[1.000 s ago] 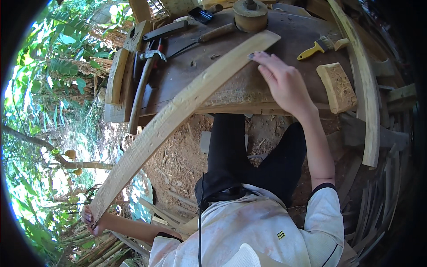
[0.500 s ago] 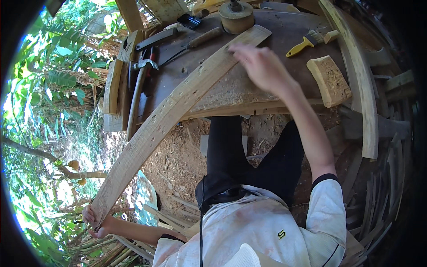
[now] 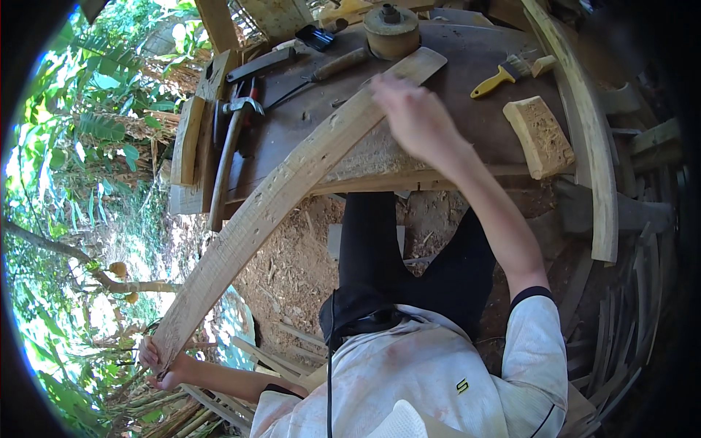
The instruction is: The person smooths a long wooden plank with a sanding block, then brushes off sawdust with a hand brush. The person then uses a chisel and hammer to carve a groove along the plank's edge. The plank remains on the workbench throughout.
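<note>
A long wooden plank (image 3: pixel 274 193) runs slantwise from the far side of the workbench down to the lower left, past the bench's front edge. Small pits and dark holes mark its surface. My left hand (image 3: pixel 158 363) is closed around its near end, with the fingers curled over the edge. At the far part of the plank, my right hand (image 3: pixel 415 113) lies over or against the wood; its fingers are blurred by motion, and whether they hold anything is hidden.
On the workbench (image 3: pixel 467 120) lie a hammer (image 3: pixel 232 139), a wooden-handled tool (image 3: pixel 339 66), a yellow-handled brush (image 3: pixel 500 79) and a wood block (image 3: pixel 539 137). A round wooden piece (image 3: pixel 392 33) stands at the back. A long curved timber (image 3: pixel 595 139) borders the right side.
My right hand has shifted slightly left and nearer along the plank. My left hand keeps its hold on the near end. The plank's slant is almost the same.
</note>
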The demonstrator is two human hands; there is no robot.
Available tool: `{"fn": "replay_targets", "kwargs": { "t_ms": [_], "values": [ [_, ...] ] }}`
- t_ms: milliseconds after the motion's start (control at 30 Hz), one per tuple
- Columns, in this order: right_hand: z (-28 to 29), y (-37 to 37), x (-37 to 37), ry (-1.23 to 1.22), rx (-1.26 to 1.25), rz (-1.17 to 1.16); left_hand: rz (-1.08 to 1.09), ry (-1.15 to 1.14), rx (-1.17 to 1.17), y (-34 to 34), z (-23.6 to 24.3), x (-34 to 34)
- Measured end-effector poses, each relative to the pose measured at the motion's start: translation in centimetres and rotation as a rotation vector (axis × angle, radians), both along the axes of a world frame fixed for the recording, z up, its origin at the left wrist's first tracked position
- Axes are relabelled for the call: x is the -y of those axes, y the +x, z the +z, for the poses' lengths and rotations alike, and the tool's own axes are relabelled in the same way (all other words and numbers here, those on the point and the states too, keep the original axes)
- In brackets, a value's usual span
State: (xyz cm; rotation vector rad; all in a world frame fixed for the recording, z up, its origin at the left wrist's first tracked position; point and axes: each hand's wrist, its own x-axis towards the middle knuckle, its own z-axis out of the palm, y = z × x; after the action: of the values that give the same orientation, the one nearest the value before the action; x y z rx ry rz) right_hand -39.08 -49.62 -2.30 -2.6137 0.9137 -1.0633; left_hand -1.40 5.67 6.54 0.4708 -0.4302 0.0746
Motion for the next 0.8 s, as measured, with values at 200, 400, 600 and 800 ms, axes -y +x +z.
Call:
{"fn": "replay_targets", "kwargs": {
  "t_ms": [200,400,600,800],
  "values": [
    [2.7,-1.7,0.0,0.273,-0.029,-0.056,-0.16,-0.032,0.076,-0.9,-1.3,0.6],
    [3.0,1.3,-8.5,-0.005,0.153,0.274,0.015,0.021,-0.013,-4.7,-1.1,3.8],
    [3.9,-0.8,-4.6,0.06,0.104,-0.007,-0.067,0.075,-0.106,-10.1,-3.1,11.4],
    [3.8,0.0,-8.9,0.105,0.213,0.301,-0.023,0.338,0.006,-12.6,-8.4,15.6]
  ]
}}
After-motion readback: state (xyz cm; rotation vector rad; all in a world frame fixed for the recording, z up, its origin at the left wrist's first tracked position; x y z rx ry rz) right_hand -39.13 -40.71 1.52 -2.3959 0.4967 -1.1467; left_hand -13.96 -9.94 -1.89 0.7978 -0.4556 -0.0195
